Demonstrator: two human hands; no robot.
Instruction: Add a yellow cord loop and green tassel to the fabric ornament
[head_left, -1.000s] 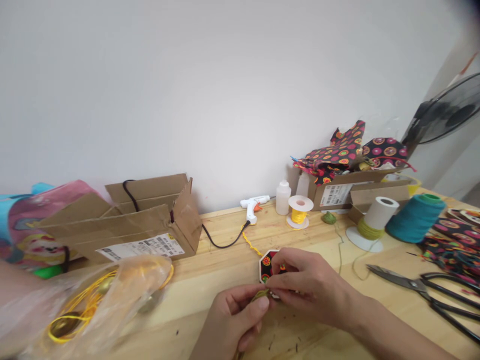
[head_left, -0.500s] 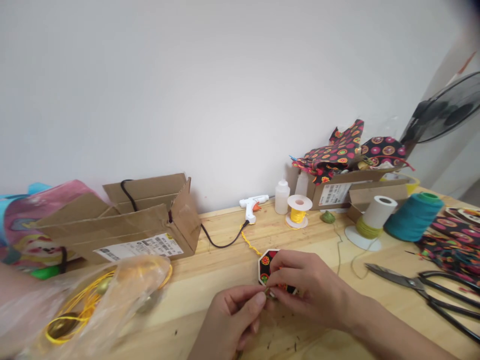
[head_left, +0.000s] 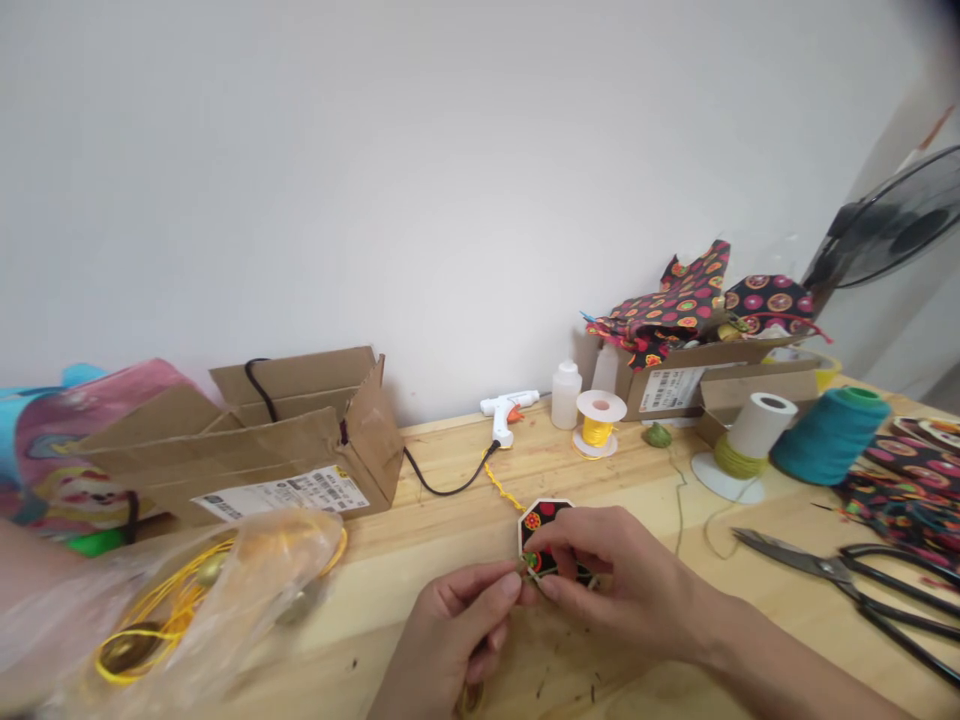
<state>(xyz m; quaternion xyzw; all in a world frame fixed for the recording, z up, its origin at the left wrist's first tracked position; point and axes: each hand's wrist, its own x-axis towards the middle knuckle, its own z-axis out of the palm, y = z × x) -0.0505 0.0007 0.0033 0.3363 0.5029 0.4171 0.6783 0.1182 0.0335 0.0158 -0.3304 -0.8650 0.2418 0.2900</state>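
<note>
An octagonal piece point(head_left: 533, 523) with a pale rim and black floral fabric lies on the table, partly covered by my right hand. A twisted yellow cord runs from its upper edge. My left hand point(head_left: 469, 625) is closed, thumb and forefinger pinching an olive-green cord point(head_left: 530, 574) just at the octagon's lower edge. A loop of similar cord hangs below that hand. My right hand point(head_left: 611, 575) reaches over the octagon, its thumb and fingertips bent around the same short stretch of cord. Exactly how the cord passes between the fingertips is partly hidden.
Large black-handled scissors point(head_left: 832, 568) lie at the right, near a teal thread cone point(head_left: 831, 435). Behind the octagon are a white glue gun point(head_left: 502, 418) and a yellow thread spool point(head_left: 598, 432). A cardboard box point(head_left: 300, 440) and a plastic bag point(head_left: 247, 590) occupy the left.
My right forefinger and thumb have spread slightly and shifted, so more of the green cord shows between the hands. My left hand still pinches in nearly the same place.
</note>
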